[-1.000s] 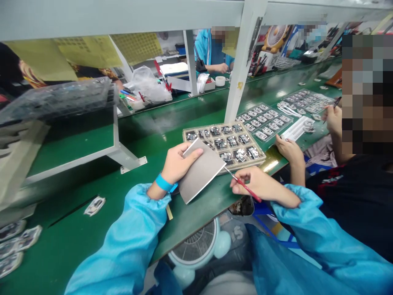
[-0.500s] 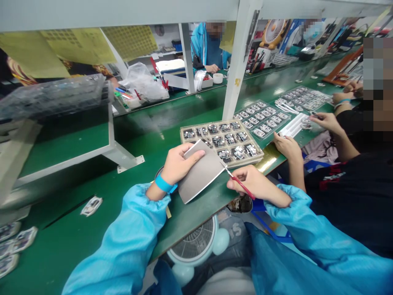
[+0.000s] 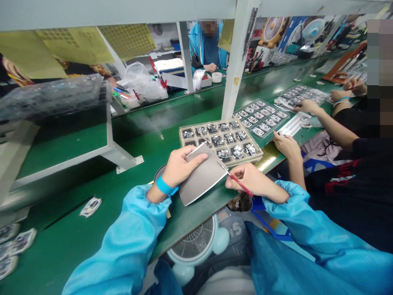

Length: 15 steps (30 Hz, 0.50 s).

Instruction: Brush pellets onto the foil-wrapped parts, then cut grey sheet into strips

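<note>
Clasping a thin, white-edged, grey rectangular sheet (image 3: 204,176) in the left hand (image 3: 179,170), with the thumb laid across its face. Grasping a slim, red-handled metal tool (image 3: 242,186) in the right hand (image 3: 249,179), pointing leftward at the sheet's right corner; cannot tell whether touching. Angling the sheet's long axis from lower left to upper right, between the hands, just in front of a beige compartmented tray (image 3: 258,159).

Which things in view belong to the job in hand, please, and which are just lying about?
In the job:
grey sheet, in the left hand
red-handled tool, in the right hand

Seemingly lying about:
divided parts tray
white-edged part
plastic bag
</note>
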Motion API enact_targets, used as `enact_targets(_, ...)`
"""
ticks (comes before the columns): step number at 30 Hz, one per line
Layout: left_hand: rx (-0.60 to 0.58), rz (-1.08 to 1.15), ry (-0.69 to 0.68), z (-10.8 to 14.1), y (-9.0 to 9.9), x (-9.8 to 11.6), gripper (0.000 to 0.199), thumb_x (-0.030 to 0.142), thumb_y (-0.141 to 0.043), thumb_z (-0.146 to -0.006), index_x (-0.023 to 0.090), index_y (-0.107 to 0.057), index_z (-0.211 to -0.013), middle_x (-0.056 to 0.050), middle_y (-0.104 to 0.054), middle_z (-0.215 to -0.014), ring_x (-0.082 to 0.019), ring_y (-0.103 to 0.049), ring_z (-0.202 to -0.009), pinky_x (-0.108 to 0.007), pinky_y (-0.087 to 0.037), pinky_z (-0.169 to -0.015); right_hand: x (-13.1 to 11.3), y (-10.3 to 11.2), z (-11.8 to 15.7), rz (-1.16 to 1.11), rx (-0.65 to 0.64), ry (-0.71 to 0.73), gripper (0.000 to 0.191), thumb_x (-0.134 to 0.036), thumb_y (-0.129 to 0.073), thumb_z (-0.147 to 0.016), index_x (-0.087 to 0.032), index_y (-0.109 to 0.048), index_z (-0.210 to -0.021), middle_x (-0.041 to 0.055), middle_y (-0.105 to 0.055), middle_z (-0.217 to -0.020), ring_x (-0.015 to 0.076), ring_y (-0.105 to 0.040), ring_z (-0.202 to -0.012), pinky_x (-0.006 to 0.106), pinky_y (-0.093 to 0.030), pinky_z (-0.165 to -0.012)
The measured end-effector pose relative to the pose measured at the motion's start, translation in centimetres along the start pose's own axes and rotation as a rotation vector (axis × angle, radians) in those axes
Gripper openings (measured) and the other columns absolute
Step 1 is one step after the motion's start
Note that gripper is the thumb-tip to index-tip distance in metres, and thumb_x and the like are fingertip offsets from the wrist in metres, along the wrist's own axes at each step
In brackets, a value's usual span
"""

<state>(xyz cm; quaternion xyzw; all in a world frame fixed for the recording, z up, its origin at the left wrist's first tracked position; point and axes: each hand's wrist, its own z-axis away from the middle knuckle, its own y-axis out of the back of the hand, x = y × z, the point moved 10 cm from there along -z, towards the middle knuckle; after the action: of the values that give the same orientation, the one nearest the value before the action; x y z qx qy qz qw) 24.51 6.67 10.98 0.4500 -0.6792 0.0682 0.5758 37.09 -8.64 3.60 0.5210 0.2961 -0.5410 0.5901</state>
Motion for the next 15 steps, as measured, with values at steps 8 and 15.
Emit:
enact_targets(8, -0.026, 0.024, 0.021, 0.2, -0.7, -0.3, 0.033, 0.049, -0.072, -0.086, 0.016, -0.073, -0.086, -0.001, -0.072, -0.08, -0.015, -0.062, -0.073, -0.024, -0.046, -0.066, -0.3, 0.2, -0.4, 0.005, 0.001, 0.016, 0.049, -0.057, -0.086, -0.063, -0.016, -0.06, -0.06, -0.0023, -0.056, -0.051, 0.0089, -0.046, -0.045, 0.022, -0.03, -0.044)
enact_targets(15, -0.059, 0.045, 0.044, 0.3, -1.6, -0.3, 0.033, 0.048, -0.07, -0.087, 0.015, -0.072, -0.086, -0.001, -0.07, -0.078, -0.015, -0.061, -0.071, -0.023, -0.045, -0.063, -0.7, 0.2, -0.6, -0.011, -0.008, 0.033, 0.049, -0.057, -0.087, -0.064, -0.015, -0.063, -0.06, -0.0012, -0.057, -0.051, 0.0091, -0.048, -0.045, 0.021, -0.032, -0.044)
